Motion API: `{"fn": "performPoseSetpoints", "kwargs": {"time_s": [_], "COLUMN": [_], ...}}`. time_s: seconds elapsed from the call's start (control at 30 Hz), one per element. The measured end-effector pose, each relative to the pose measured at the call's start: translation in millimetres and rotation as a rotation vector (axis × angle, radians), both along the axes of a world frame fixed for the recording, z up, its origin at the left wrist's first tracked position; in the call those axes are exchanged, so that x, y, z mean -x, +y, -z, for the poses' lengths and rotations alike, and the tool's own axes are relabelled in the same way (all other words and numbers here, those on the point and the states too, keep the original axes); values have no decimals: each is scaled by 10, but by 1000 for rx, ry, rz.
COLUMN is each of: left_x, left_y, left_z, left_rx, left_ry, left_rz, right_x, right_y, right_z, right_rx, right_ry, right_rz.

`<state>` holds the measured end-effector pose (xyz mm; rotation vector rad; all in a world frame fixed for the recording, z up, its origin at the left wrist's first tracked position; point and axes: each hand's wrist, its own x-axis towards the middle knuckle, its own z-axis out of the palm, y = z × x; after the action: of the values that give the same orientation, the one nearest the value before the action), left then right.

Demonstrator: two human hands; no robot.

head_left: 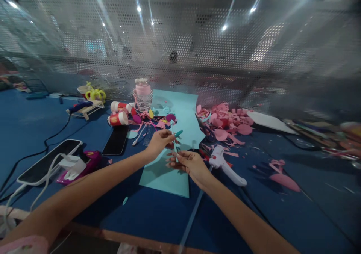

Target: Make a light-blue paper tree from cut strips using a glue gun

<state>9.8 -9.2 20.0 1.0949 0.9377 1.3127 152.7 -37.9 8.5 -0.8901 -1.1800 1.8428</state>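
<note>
Both hands meet over the middle of the table around a thin light-blue paper stem (175, 145) that stands nearly upright. My left hand (160, 144) is closed in a pinch near the stem's upper part, with a teal leaf-shaped piece (178, 133) at its fingertips. Lower down, my right hand (191, 165) pinches the stem's bottom end. Underneath lies light-blue paper (166, 177), and a larger sheet (186, 120) of the same colour stretches behind it. Just right of my right hand rests a white glue gun (227, 167).
Pink scraps (222, 120) are heaped at the back right. Paper cups (117, 118), a pink-lidded jar (143, 94) and a black phone (115, 140) are left of centre. A white-edged tablet or phone (50, 162) with cables lies front left. A perforated metal screen (180, 40) rises behind.
</note>
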Motion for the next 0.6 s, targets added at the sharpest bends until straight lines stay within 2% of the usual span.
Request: {"fn": "performPoseSetpoints", "kwargs": {"time_s": [0.1, 0.17, 0.23, 0.3, 0.37, 0.43, 0.5, 0.6], "left_x": [-87, -118, -109, -68, -8, 56, 119, 189], "left_y": [-90, -112, -91, -44, 2, 32, 52, 83], "left_z": [-11, 0, 25, 56, 83, 103, 120, 136], "left_rx": [-10, -38, -71, -76, -61, -82, -153, -257], "left_ry": [-7, -14, 2, 65, 212, 457, 741, 993], "left_rz": [70, 46, -27, -96, -115, -106, -142, -252], "right_x": [-17, -38, -69, -115, -185, -284, -407, -572], "right_y": [40, 62, 63, 40, 4, -25, -38, -35], "right_z": [50, 74, 56, -22, -145, -265, -336, -326], "right_rx": [-50, -131, -304, -577, -868, -1060, -1181, -1204], "right_ry": [-37, -111, -268, -510, -762, -936, -1086, -1253], "right_rz": [102, 128, 170, 254, 347, 454, 542, 470]}}
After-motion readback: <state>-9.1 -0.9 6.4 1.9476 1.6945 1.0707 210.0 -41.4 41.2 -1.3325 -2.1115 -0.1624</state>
